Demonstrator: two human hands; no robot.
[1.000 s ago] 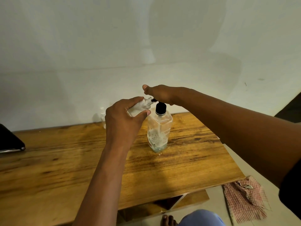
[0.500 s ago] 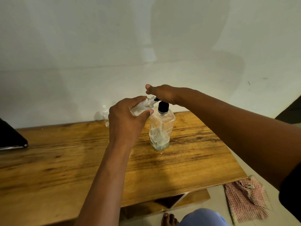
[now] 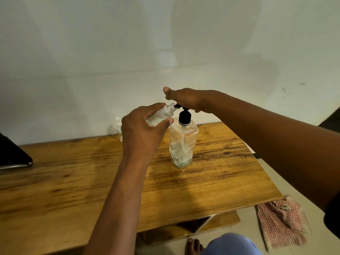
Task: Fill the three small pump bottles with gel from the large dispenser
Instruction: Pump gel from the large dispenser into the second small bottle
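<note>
Two hands — left point(image 3: 141, 133) grips clear small bottle point(image 3: 161, 113), right point(image 3: 185, 98) presses dispenser's black pump point(image 3: 184, 116)

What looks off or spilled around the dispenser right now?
No spill shows on the table. The large dispenser stands upright but is nearly empty, gel only near its base. The small bottle, gripped by the left hand, is tilted to the nozzle. A checked cloth lies on the floor.

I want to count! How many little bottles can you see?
2: one small bottle in the left hand, one small clear bottle by the wall behind it. More may be hidden.
</note>
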